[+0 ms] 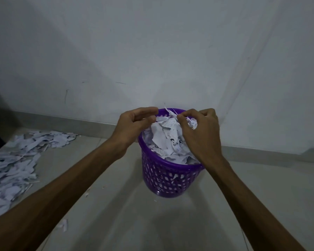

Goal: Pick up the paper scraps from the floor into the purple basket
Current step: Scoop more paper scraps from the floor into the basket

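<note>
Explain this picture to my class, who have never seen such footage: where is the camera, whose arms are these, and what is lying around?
The single picture comes from a camera worn on a person's head, looking down, so both bare arms are the wearer's own. No machine is involved. Both hands hover over a purple basket nearly full of torn paper. The right hand pinches a few paper scraps; the left hand looks loosely open, seemingly empty. A pile of scraps lies on the tiled floor at left, and one stray piece lies nearer.
</note>
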